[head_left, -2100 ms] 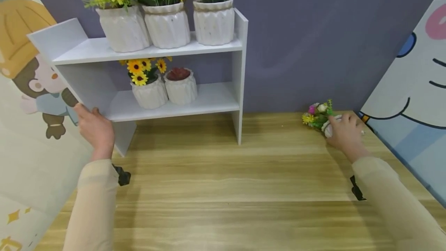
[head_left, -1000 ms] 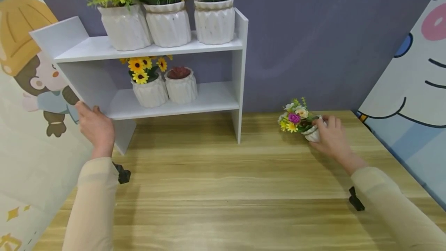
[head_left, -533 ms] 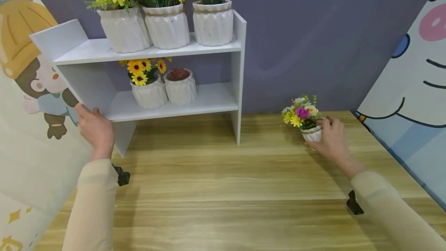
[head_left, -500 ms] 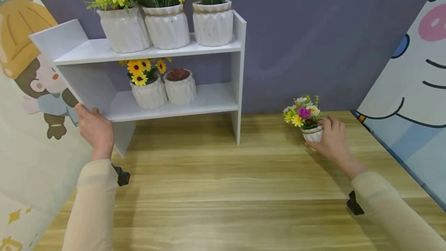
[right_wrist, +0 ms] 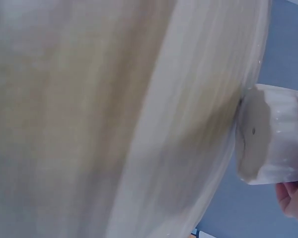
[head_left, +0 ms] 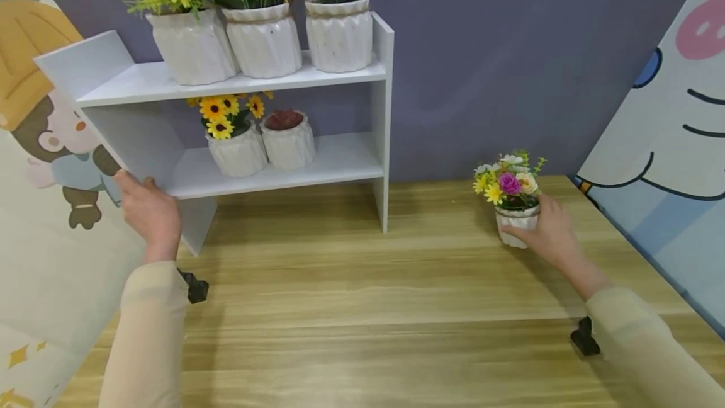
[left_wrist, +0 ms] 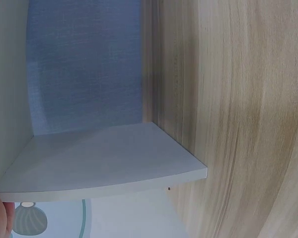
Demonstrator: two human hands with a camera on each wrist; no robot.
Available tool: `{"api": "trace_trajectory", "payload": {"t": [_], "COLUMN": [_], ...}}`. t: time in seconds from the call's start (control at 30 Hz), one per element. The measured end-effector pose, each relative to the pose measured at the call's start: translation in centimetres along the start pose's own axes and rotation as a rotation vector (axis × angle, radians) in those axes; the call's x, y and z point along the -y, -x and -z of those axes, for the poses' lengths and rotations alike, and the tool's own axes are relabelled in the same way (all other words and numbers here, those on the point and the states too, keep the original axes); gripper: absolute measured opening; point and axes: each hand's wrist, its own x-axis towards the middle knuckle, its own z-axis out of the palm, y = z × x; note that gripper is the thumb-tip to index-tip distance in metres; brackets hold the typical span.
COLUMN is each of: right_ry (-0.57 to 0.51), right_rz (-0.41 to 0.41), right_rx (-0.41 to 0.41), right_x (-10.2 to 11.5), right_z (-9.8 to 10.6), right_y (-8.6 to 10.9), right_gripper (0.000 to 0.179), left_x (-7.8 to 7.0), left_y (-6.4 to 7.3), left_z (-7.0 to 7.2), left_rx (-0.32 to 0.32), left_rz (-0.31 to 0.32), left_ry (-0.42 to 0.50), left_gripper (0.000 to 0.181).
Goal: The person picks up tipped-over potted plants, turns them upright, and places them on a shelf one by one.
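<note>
My right hand [head_left: 557,232] grips a small white ceramic flowerpot [head_left: 517,225] by its right side. Purple, yellow and white flowers [head_left: 508,180] fill the pot, which stands nearly upright at the back right of the table. In the right wrist view the underside of the pot [right_wrist: 253,134] shows, so its base is at least partly off the wood. On the other side, my left hand [head_left: 151,209] holds the left side panel of a white two-tier shelf [head_left: 238,90] at the lower board. Most of the left fingers are hidden behind that panel.
Three white pots with yellow flowers [head_left: 263,39] stand on the top board. Below are a sunflower pot [head_left: 238,151] and a pot with a reddish plant [head_left: 289,143]. A grey-blue wall [head_left: 481,62] rises behind the wooden table [head_left: 351,307].
The flowerpot was lying on its side by the right back edge; my right hand has brought it left and turned it upright, then slightly right. My left hand keeps its place on the shelf.
</note>
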Motion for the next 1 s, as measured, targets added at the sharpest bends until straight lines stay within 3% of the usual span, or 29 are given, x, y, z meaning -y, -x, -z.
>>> {"api": "trace_trajectory", "payload": {"t": [0.1,0.23,0.57,0.67,0.77,0.83,0.9,1.0], "right_ry": [-0.032,-0.084,-0.170,-0.153,-0.119,-0.108,-0.173,-0.189], "right_rz": [-0.058,-0.076,0.128,0.199,0.257,0.265,0.206,0.104], "right_rx": [0.036,0.018,-0.234,-0.254,-0.191,-0.100,0.024,0.174], "right_x": [-0.1,-0.2,-1.5,-1.9,-2.2,-2.3,-2.2,-1.8], "right_z": [0.4,0.5,-0.4,-0.6,-0.5,-0.3,0.1,0.8], "right_y": [0.5,1.2,1.9,2.0,2.4,2.7,2.9,3.1], "right_gripper": [0.105,0.107,0.097,0.100,0.103,0.101,0.093,0.078], "left_x": [0.0,-0.1,-0.1,-0.1,0.0,0.1,0.1,0.0], "left_y": [0.0,0.0,0.0,0.0,0.1,0.1,0.1,0.2], "left_z": [0.0,0.1,0.1,0.1,0.0,0.0,0.0,0.0], "left_rx": [0.006,0.008,0.033,0.042,0.037,0.030,0.027,0.022], "left_rz": [-0.003,-0.009,0.047,0.055,0.050,0.044,0.045,0.040], "left_ry": [0.006,0.011,0.011,0.016,0.020,0.025,0.030,0.030], "left_gripper": [0.037,0.038,0.038,0.038,0.038,0.038,0.038,0.039]}}
